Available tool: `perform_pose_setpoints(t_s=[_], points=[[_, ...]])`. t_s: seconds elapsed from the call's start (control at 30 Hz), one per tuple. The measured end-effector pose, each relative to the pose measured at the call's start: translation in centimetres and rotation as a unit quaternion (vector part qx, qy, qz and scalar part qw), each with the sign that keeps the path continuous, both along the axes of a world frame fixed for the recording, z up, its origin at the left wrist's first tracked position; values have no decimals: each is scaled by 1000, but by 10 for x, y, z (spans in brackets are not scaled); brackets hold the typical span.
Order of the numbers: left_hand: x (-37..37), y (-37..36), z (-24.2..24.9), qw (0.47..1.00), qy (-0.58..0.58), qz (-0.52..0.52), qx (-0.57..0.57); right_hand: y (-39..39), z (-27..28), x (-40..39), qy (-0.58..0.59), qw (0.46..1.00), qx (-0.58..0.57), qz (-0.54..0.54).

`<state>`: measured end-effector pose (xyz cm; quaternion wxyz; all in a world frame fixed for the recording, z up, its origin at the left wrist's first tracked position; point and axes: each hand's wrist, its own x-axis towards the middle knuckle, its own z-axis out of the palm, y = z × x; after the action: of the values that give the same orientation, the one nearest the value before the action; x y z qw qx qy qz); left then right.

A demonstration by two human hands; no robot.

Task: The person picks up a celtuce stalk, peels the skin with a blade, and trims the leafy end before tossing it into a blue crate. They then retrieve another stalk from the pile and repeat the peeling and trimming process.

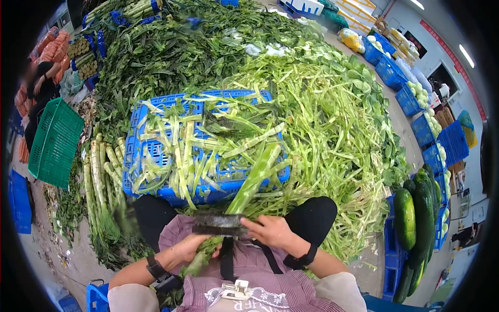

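In my lap, my left hand (193,246) is wrapped round the leafy lower end of a celtuce stem (255,179). The stem slants up and away, pale green and largely peeled. My right hand (271,231) grips a knife whose broad dark blade (217,225) lies across the stem, just above my left hand. The knife's handle is hidden in my fingers. Beyond my knees an upturned blue crate (200,107) carries strips of peel and a few leaves. Unpeeled celtuce stems (96,177) lie stacked to the left of it.
Peelings (332,151) are heaped on the right, dark leaves (161,65) behind. A green basket (56,143) stands at left, near a person (44,78). Large green gourds (423,203) rest on blue crates at right. More blue crates (391,73) with pale round vegetables line the aisle.
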<state>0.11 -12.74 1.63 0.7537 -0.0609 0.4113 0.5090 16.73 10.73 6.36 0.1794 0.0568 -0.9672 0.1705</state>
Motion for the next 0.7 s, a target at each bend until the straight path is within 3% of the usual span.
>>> perform_pose_setpoints(t_s=[0.03, 0.07, 0.1, 0.13, 0.2, 0.27, 0.33, 0.4, 0.47, 0.5, 0.57, 0.6, 0.63, 0.7], points=[[2, -2, 8, 1000, 19, 9, 15, 9, 2, -4, -72, 994, 61, -57], [5, -4, 16, 999, 38, 16, 29, 26, 5, -20, -247, 929, 194, -197], [8, -4, 22, 999, 37, 19, 32, 69, -25, -9, -81, 955, 96, -269], [8, -5, 24, 998, 39, 19, 35, 107, -35, -7, 19, 934, 3, -357], [12, -6, 24, 998, -9, 40, 53, 156, -36, 6, -97, 839, -41, -534], [7, -7, 11, 994, -37, 59, 81, 143, -33, 15, 5, 858, -132, -496], [10, -9, 6, 987, -143, 58, 34, 87, -20, 9, 31, 913, -118, -388], [7, 0, 8, 995, -94, 32, 3, 34, -18, 8, 7, 973, 8, -232], [7, 2, 7, 994, -92, 26, -45, -6, 9, 7, -111, 992, 1, -65], [6, 1, 8, 994, -91, 28, -47, 1, 8, 0, -110, 992, -1, -63], [4, -5, 10, 995, -91, 10, -35, 30, -6, -16, -232, 934, 130, -238], [6, -5, 14, 995, -89, 12, -34, 81, -46, 1, -78, 950, -34, -301], [10, -1, 21, 997, -71, 18, -33, 110, -44, 2, -7, 914, -106, -393], [18, 0, 25, 999, -6, 33, -29, 149, -42, 12, -61, 826, -115, -548]])
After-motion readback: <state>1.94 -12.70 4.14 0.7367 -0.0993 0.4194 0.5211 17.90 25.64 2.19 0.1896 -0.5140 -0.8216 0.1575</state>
